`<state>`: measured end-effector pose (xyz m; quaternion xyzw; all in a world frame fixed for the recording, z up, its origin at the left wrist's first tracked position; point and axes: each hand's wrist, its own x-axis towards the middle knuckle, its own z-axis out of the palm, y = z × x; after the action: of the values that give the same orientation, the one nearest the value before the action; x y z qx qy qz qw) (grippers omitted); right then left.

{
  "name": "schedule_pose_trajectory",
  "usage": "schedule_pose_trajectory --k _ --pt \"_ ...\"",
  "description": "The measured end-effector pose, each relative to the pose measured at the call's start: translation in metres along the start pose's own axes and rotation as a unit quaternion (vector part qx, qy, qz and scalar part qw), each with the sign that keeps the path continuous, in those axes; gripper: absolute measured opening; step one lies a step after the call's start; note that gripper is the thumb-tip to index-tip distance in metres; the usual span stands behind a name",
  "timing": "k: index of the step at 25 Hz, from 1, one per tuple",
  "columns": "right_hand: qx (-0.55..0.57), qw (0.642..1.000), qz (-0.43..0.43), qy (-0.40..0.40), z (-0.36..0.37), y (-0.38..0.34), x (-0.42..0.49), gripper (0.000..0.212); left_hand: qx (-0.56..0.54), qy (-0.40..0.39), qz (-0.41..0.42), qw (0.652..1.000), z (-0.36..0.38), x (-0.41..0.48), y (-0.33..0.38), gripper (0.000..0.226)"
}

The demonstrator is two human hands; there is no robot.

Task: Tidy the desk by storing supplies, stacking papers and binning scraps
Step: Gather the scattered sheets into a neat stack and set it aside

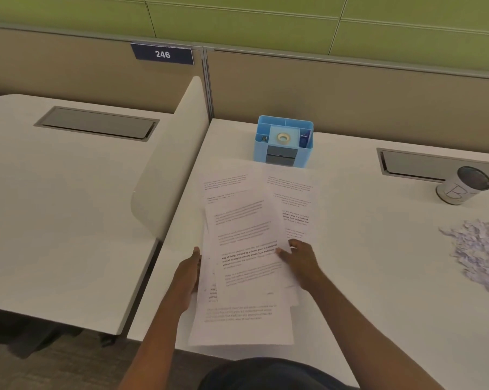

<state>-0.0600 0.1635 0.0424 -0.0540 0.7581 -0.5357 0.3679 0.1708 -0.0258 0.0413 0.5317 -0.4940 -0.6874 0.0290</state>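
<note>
Our left hand grips the fanned papers' left edge; our right hand pinches their right side.

White papers carry lines of black print, some bold. The organizer is light blue with a grey front panel. The scraps are white, tinged lilac. The can is white, dark inside. The desk is off-white.
</note>
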Motion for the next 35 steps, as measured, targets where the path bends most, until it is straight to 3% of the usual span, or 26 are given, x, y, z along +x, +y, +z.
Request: schedule_pose_trajectory --k 2,5,11,14,16,18,22,26,31,35 --pt "-0.087 0.994 -0.019 0.057 0.011 0.006 -0.002 0.019 0.003 -0.008 0.023 1.0 0.001 0.001 -0.002 0.046" --pt "-0.178 0.98 -0.058 0.059 0.019 0.003 -0.009 0.026 0.01 -0.02 0.072 0.997 0.001 -0.002 -0.004 0.017" --pt "-0.192 0.976 -0.074 0.066 0.001 -0.01 -0.012 0.053 -0.014 -0.024 0.107 0.994 -0.003 -0.018 0.008 0.026" --pt "-0.038 0.997 -0.059 -0.04 -0.015 -0.04 -0.023 0.063 -0.036 -0.058 0.139 0.988 -0.002 -0.029 0.026 0.03" --pt "0.045 0.985 -0.058 -0.153 -0.026 -0.059 -0.029 0.053 -0.044 -0.078 0.163 0.983 0.007 -0.035 0.043 0.031" --pt "0.083 0.976 -0.058 -0.194 -0.036 -0.077 -0.036 0.043 -0.038 -0.092 0.187 0.977 0.019 -0.042 0.063 0.031" --pt "0.064 0.987 -0.118 -0.085 -0.049 -0.109 -0.056 0.032 -0.011 -0.109 0.251 0.962 0.044 -0.058 0.101 0.029" --pt "0.097 0.977 -0.191 -0.005 -0.055 -0.126 -0.082 0.02 -0.009 -0.126 0.307 0.943 0.067 -0.076 0.125 0.034" --pt "0.09 0.975 -0.201 0.024 -0.056 -0.103 -0.084 0.021 0.003 -0.122 0.305 0.945 0.071 -0.075 0.116 0.036" --pt "0.068 0.979 -0.19 -0.008 -0.048 -0.079 -0.082 0.024 -0.011 -0.124 0.296 0.947 0.075 -0.066 0.103 0.045"
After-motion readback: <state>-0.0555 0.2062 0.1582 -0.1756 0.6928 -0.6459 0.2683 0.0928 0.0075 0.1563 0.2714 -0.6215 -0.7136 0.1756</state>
